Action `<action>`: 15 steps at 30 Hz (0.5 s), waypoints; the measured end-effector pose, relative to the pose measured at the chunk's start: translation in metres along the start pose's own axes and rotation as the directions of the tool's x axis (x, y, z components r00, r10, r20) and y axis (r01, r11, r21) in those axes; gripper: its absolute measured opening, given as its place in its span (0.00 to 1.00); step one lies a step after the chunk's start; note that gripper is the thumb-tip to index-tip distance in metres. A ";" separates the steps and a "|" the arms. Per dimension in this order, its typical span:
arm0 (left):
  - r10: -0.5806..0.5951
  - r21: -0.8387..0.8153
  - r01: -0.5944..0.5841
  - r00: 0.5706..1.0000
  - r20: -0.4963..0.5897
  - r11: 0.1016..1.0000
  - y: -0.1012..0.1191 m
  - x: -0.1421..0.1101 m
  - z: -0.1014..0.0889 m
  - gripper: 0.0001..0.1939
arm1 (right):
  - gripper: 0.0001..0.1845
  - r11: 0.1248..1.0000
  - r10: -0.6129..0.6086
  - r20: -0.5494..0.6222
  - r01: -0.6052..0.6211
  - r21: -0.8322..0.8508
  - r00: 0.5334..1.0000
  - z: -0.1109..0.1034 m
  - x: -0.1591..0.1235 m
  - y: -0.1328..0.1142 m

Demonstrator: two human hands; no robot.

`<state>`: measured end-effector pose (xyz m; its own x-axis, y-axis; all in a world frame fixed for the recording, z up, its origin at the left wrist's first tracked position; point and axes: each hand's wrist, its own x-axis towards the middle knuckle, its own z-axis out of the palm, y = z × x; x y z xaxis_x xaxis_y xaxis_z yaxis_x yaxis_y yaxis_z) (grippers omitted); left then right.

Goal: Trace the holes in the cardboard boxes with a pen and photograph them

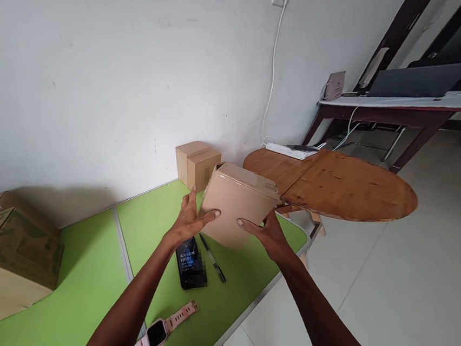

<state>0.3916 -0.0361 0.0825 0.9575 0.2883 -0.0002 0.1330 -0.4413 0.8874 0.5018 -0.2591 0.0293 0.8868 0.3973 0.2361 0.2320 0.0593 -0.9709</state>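
I hold a small plain cardboard box (237, 202) in the air above the green table (93, 273), tilted, between both hands. My left hand (190, 220) presses its left side with fingers spread and thumb on the front face. My right hand (266, 232) supports its lower right edge from beneath, fingers curled round it. Under the box lie a dark phone-sized packet (190, 264) with printed text and a black pen (213, 257).
A second small carton (197, 164) stands against the wall. A large cardboard box (12, 251) sits at the table's left. A pink smartwatch (162, 332) lies near the front edge. A round wooden tabletop (338, 187) with a power strip (291, 149) lies to the right; tiled floor below.
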 end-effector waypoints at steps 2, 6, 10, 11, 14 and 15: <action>-0.012 0.002 0.012 1.000 0.015 1.000 -0.007 0.032 0.018 0.67 | 0.61 0.991 -0.051 -0.154 0.031 -0.129 0.987 0.001 0.031 0.023; -0.024 -0.016 0.025 0.997 0.070 1.000 -0.026 0.071 0.044 0.62 | 0.71 0.963 -0.098 -0.348 0.000 -0.271 0.932 0.019 0.079 0.058; -0.066 -0.048 0.069 0.996 0.065 0.996 -0.045 0.080 0.050 0.43 | 0.70 0.935 -0.090 -0.431 -0.073 -0.346 0.898 0.048 0.108 0.078; -0.075 -0.060 0.079 0.995 0.069 0.995 -0.050 0.077 0.048 0.41 | 0.70 0.930 -0.087 -0.431 -0.082 -0.359 0.898 0.054 0.115 0.081; -0.096 -0.108 0.104 0.992 0.077 0.989 -0.063 0.054 0.037 0.49 | 0.77 0.916 -0.091 -0.407 -0.084 -0.392 0.909 0.066 0.136 0.080; -0.101 -0.127 0.109 0.992 0.070 0.986 -0.068 0.042 0.032 0.53 | 0.79 0.913 -0.098 -0.388 -0.073 -0.401 0.916 0.067 0.140 0.077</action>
<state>0.4308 -0.0210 0.0077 0.9547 0.2713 -0.1221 0.2034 -0.2957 0.9334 0.6172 -0.1369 -0.0150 0.9451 0.0024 0.3268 0.3079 -0.3420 -0.8878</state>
